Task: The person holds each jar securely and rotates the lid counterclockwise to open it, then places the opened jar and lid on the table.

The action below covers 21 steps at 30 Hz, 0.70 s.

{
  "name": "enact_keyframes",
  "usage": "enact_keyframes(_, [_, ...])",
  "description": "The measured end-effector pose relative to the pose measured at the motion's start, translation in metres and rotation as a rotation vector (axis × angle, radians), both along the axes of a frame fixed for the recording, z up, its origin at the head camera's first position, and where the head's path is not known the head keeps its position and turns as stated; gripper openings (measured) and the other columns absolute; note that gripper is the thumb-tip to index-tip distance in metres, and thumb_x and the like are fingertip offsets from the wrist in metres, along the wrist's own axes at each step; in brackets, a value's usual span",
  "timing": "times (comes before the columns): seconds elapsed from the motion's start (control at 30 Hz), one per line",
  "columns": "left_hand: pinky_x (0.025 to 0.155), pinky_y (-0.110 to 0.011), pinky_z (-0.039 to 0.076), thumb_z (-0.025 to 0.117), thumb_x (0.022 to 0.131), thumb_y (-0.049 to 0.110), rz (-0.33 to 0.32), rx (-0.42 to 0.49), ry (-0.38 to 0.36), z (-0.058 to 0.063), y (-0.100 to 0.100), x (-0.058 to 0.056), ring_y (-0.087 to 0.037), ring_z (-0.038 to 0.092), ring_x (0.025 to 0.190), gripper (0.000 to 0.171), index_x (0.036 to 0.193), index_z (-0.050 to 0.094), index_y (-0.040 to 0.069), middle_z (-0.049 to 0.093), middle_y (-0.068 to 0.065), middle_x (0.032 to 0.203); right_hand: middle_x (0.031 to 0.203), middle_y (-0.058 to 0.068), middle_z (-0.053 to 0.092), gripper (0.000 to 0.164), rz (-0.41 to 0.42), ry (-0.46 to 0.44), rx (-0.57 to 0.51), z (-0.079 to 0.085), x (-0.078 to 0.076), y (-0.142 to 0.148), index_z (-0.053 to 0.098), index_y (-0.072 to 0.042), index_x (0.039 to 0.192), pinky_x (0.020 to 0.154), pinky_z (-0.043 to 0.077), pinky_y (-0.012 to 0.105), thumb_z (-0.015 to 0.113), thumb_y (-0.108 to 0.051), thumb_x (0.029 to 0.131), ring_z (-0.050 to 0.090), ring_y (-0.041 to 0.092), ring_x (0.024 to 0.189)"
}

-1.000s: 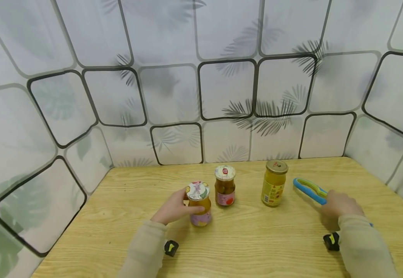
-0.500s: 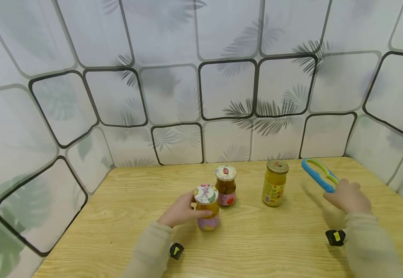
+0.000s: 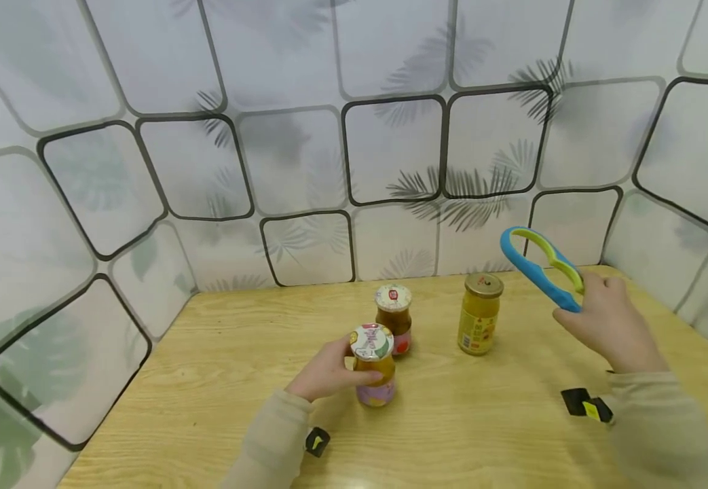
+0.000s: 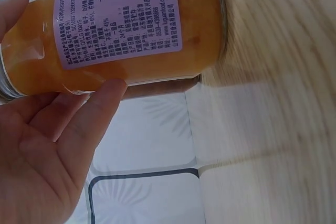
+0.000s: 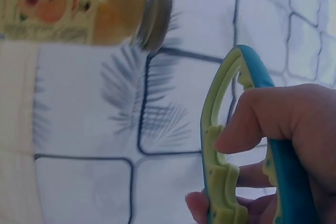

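Observation:
My left hand (image 3: 329, 372) grips a glass jar (image 3: 378, 394) of orange fruit with a patterned white lid and purple label. Its thumb crosses the front, and in the left wrist view the jar's base is right at the wooden tabletop. My right hand (image 3: 613, 326) holds a blue and green jar opener (image 3: 533, 273) raised over the table, its looped end pointing up and left. Fingers (image 5: 247, 124) wrap the handles in the right wrist view, where green stepped teeth line the inside. A yellow jar (image 3: 478, 322) with a gold lid stands left of the opener.
A brown jar (image 3: 393, 318) with a white lid stands just behind the held jar, partly hidden by it. Patterned wall sheeting (image 3: 305, 251) closes off the table's back and sides. A small black device (image 3: 317, 441) sits at the left wrist.
My right hand has lifted the jar opener off the table, up and tilted. My left hand has moved the orange jar slightly right, so it overlaps the brown jar.

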<state>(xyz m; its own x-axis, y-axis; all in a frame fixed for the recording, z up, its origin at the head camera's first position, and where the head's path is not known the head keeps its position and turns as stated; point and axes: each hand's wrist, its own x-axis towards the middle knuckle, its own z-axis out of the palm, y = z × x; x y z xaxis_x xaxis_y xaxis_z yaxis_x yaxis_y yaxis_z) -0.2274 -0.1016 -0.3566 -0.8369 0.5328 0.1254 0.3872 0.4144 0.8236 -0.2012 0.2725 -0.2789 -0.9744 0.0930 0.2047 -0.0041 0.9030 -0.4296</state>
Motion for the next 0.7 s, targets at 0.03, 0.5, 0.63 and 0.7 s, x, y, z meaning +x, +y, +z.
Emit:
enact_keyframes(0.03, [0.083,-0.038,0.042,0.071,0.075,0.028,0.001,0.0,0.0,0.0,0.001,0.0,-0.019,0.051,0.102,0.053,0.121,0.05,0.011,0.057,0.002,0.111,0.109,0.039,0.024,0.075,0.009,0.007,0.0,0.003,0.002,-0.005,0.02,0.018,0.129,0.054,0.038,0.045,0.055,-0.024,0.079,0.039,0.043,0.082])
enact_keyframes(0.5, [0.086,-0.038,0.04,0.072,0.074,0.025,-0.038,-0.005,-0.036,-0.002,0.009,0.003,-0.017,0.05,0.103,0.052,0.12,0.05,0.014,0.056,0.006,0.11,0.113,0.029,0.032,0.079,0.209,0.117,0.07,0.008,0.028,-0.075,0.021,0.007,0.136,0.053,0.041,0.036,0.066,-0.01,0.073,0.046,0.03,0.074])
enact_keyframes(0.63, [0.087,-0.035,0.039,0.072,0.074,0.023,-0.059,-0.008,-0.025,-0.001,0.009,0.001,-0.015,0.05,0.105,0.054,0.123,0.049,0.014,0.056,0.006,0.112,0.106,0.024,0.038,0.079,0.276,0.184,0.107,0.003,0.029,-0.09,0.028,0.007,0.134,0.053,0.04,0.034,0.07,-0.011,0.07,0.047,0.025,0.069])
enact_keyframes(0.7, [0.088,-0.034,0.039,0.072,0.075,0.021,-0.079,-0.006,-0.015,0.0,0.009,0.0,-0.014,0.049,0.105,0.054,0.122,0.049,0.013,0.056,0.006,0.112,0.104,0.021,0.04,0.079,0.31,0.213,0.122,0.0,0.03,-0.097,0.03,0.007,0.133,0.054,0.04,0.032,0.071,-0.011,0.068,0.046,0.022,0.068])
